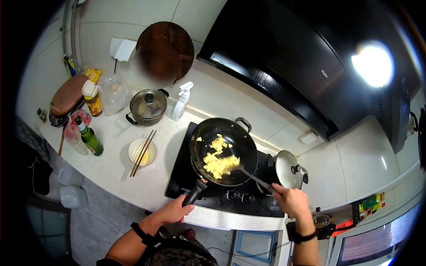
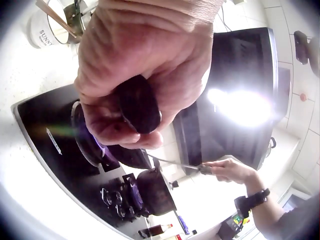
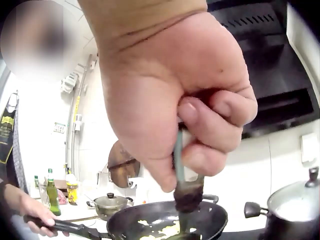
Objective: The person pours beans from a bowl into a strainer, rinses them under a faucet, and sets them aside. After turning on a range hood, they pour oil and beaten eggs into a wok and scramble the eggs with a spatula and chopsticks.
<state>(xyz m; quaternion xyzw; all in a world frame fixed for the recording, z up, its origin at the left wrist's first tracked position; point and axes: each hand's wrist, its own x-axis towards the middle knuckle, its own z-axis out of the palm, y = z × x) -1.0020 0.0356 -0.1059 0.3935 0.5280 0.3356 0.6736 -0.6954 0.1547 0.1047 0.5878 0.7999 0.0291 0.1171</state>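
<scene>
My left hand grips the black handle of a dark wok on the stove. In the left wrist view the fingers curl round the handle's end. My right hand holds a spatula by its handle, and the right wrist view shows those fingers wrapped round it. The spatula's far end, blurred, is among yellow scrambled eggs at the wok's near side. Smaller egg pieces lie farther up the wok's wall.
Left of the stove stands a bowl with chopsticks across it. Behind are a glass-lidded pot and a spray bottle. A green bottle stands farther left. Another lidded pot sits right of the wok, under the range hood.
</scene>
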